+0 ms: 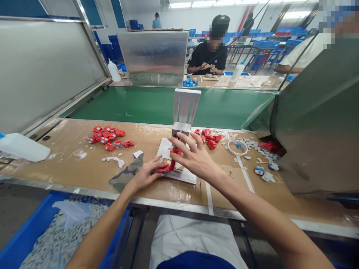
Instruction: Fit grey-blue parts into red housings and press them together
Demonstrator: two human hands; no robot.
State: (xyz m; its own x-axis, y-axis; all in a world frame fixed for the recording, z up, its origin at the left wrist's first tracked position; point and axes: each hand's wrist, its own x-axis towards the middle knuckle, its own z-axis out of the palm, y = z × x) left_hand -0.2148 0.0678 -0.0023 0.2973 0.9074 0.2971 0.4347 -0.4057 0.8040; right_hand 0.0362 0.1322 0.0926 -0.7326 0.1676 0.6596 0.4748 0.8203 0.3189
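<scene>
A small press jig (182, 129) stands on the brown worktable (70, 164), a metal block on a flat white base plate with a pale upright bracket rising behind it. At the front of the jig's base the left hand (146, 175) pinches a small red part (163, 167) between thumb and fingers. The right hand (193, 155) sits just right of the jig with fingers spread open, its fingertips at a red lever piece (175, 153) on the jig's front; whether it actually grips the lever is hard to tell from this angle.

Left of the jig lies a loose heap of red parts (108, 137), and nearer it a dark folded cloth (127, 175). Right of the jig are more red pieces (209, 138), a white tape ring (237, 147) and scattered small grey chips (259, 149). Far left of the jig a white squeeze bottle (24, 147) lies at the table edge.

Behind the jig runs a green conveyor belt (157, 104). Beyond it a person in black (209, 56) works at another bench. Below the table, left of the jig, a blue bin (42, 235) holds grey chips.
</scene>
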